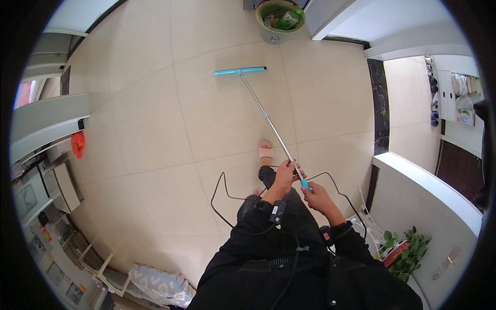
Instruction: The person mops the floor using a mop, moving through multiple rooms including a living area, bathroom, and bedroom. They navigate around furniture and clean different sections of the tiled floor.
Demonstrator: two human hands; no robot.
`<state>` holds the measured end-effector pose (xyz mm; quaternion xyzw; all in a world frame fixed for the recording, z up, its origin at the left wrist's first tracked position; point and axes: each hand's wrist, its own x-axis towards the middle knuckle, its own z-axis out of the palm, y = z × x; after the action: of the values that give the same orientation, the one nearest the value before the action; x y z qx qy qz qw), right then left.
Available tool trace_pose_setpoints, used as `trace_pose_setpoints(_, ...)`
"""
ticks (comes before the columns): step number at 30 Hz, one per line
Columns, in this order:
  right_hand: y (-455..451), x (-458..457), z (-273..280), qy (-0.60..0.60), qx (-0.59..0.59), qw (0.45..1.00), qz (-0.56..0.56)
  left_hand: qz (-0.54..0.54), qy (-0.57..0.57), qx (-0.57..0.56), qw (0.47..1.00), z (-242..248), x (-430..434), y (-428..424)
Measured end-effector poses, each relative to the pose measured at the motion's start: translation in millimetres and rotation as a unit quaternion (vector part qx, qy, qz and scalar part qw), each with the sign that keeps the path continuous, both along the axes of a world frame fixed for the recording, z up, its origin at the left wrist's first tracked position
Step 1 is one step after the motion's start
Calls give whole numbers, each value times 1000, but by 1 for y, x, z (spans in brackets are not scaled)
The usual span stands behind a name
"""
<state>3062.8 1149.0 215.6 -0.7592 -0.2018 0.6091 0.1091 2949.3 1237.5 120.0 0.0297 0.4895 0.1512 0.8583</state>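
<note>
A floor squeegee with a light-blue head (239, 71) and a long metal pole (276, 133) slants out over the beige tiles. My left hand (285, 176) wraps the lower pole just above its blue grip. Around the end of that blue grip (305, 184) closes my right hand (318, 197). The head lies crosswise some way beyond my feet; whether its blade presses on the floor I cannot tell. One foot in a pink slipper (266, 150) stands left of the pole. Black cables loop from devices strapped at both wrists.
A lined waste bin (277, 34) holding a green bottle stands at the far side. On the right are a doorway with a dark marble threshold (379, 104), a low white wall (418, 193) and a leafy plant (409, 254). A red bag (78, 144) and furniture line the left.
</note>
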Motion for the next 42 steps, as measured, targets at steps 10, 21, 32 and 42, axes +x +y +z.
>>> trace_pose_setpoints(10,150,-48,4,-39,58,994,82,90,34,-3,995,2,-42,129)
trace_pose_setpoints(21,434,-91,-19,-47,50,963,261,221,-12,-8,975,-14,-100,384)
trace_pose_setpoints(32,575,-215,-22,26,87,911,402,307,118,17,944,-7,-209,502)
trace_pose_setpoints(42,596,-125,-20,-37,158,727,667,473,87,-66,874,-4,-154,459)
